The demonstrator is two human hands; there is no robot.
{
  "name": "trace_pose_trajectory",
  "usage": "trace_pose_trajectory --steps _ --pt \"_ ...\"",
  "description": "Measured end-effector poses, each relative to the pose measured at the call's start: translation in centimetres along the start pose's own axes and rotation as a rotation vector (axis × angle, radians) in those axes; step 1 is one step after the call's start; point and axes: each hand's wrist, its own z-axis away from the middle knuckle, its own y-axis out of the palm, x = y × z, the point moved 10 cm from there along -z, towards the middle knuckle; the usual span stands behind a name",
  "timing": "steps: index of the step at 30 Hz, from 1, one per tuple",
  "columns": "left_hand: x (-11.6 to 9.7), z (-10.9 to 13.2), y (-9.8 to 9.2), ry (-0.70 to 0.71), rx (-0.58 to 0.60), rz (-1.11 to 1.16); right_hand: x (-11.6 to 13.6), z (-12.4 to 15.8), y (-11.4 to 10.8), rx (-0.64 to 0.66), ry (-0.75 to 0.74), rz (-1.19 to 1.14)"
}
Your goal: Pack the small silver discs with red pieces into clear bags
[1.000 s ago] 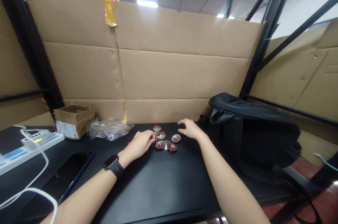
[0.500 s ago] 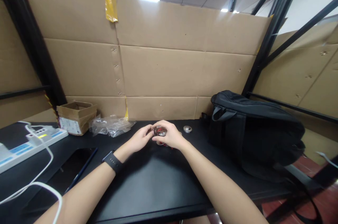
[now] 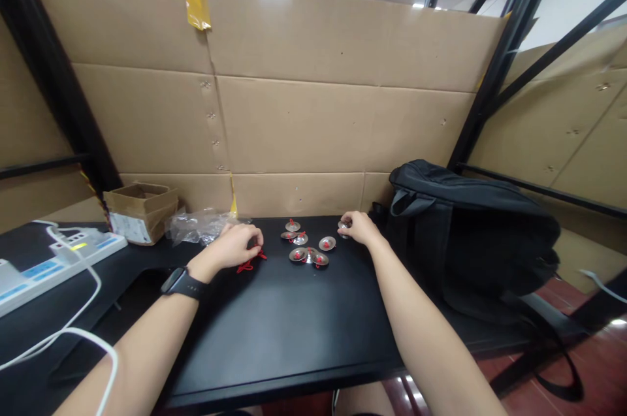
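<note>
Small metal finger cymbals with red cords lie in a loose group on the black table; a single cymbal (image 3: pixel 327 243) sits at the group's right side. My right hand (image 3: pixel 361 228) is closed with its fingertips on another small cymbal (image 3: pixel 343 230) at the table's far side. To the left of the group, my left hand (image 3: pixel 238 246) has its fingers curled together over red cords (image 3: pixel 246 266), pinching them. Most of those cords lie on the tabletop, and part is hidden under the fingers.
A black backpack (image 3: pixel 470 233) stands on the right. At left are a small open cardboard box (image 3: pixel 142 217), crumpled clear plastic (image 3: pixel 196 225) and a white power strip (image 3: pixel 59 266) with trailing cables. A cardboard wall (image 3: pixel 294 122) closes off the back.
My hands have moved apart from the middle, left hand to the left, right hand to the right. The cymbal between them is released, and the group on the table is now uncovered.
</note>
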Motion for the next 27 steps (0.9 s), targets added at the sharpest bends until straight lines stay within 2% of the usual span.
trace_pose_trajectory --steps 4,7,9,13,17,20,24,27 --pt "-4.2 -0.8 2.0 0.139 -0.028 0.112 -1.2 -0.1 1.0 0.051 0.024 0.014" --pt "-7.4 -1.2 3.7 0.209 -0.016 0.096 -1.1 -0.1 1.1 0.045 0.022 0.017" --pt "-8.6 -1.3 4.4 0.231 0.004 0.068 -0.7 -0.1 1.0 0.040 -0.002 0.011" --pt "-8.8 -1.4 4.6 0.211 0.029 0.005 2.0 0.0 0.7 0.020 -0.110 -0.029" --pt "-8.7 -1.3 4.6 0.197 0.011 0.032 7.3 1.1 0.6 0.004 -0.325 -0.118" --pt "-9.1 -1.3 5.0 0.198 0.001 0.052 10.3 2.2 0.5 0.004 -0.424 -0.166" --pt "-9.2 -1.3 4.9 0.181 -0.013 0.043 12.8 3.5 0.2 0.003 -0.507 -0.219" --pt "-8.0 -1.5 3.5 0.108 -0.105 0.076 13.7 4.0 0.2 0.024 -0.524 -0.354"
